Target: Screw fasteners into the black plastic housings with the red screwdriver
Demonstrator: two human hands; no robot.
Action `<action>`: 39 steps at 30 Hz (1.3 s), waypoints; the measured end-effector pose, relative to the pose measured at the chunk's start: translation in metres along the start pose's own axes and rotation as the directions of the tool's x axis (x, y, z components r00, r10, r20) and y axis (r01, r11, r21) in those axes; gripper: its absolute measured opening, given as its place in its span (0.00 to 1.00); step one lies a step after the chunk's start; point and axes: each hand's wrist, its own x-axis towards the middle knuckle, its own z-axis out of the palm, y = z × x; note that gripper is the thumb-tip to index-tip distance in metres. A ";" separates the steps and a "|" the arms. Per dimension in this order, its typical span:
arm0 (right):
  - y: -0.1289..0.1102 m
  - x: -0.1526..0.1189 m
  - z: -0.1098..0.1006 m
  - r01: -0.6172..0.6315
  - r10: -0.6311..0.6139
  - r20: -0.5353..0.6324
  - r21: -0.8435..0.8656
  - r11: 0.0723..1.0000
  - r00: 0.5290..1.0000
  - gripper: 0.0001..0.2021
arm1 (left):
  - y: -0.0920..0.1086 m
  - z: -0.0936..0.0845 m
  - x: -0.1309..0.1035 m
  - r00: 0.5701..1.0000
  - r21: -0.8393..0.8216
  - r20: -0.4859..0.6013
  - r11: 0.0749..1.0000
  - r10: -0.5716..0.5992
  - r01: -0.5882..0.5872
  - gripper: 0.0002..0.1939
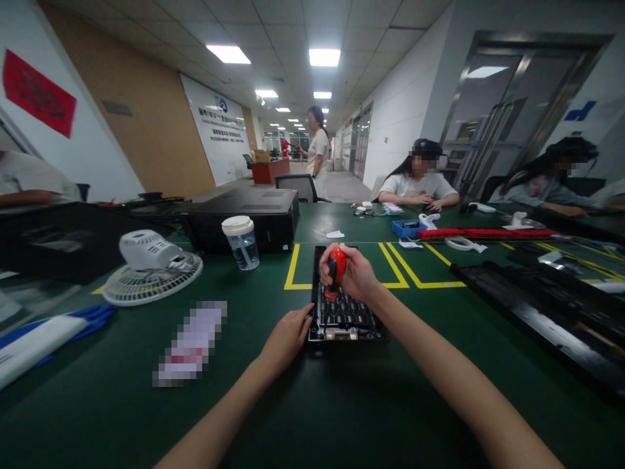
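A black case with rows of slots inside lies on the green table in front of me. My right hand is wrapped round a screwdriver with a bulbous red-and-black handle. It stands nearly upright over the slots, its lower end down among them; the tip is hidden. My left hand grips the near left edge of the case, and some of its fingertips are out of sight behind the rim.
Left of the case are a water bottle, a white fan and a blurred lilac packet. A large black box stands behind. Long black parts lie at right. Several people are beyond the table.
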 end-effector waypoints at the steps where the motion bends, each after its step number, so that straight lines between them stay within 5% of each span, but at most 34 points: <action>1: 0.000 0.000 0.000 -0.008 0.008 -0.009 -0.007 1.000 1.000 0.15 | 0.000 0.000 0.000 1.000 0.001 -0.001 1.000 0.001 -0.001 0.21; 39: 0.002 -0.001 0.008 0.080 -0.078 0.055 -0.025 0.997 0.995 0.10 | -0.003 0.002 0.001 1.000 -0.018 0.004 1.000 0.006 -0.006 0.21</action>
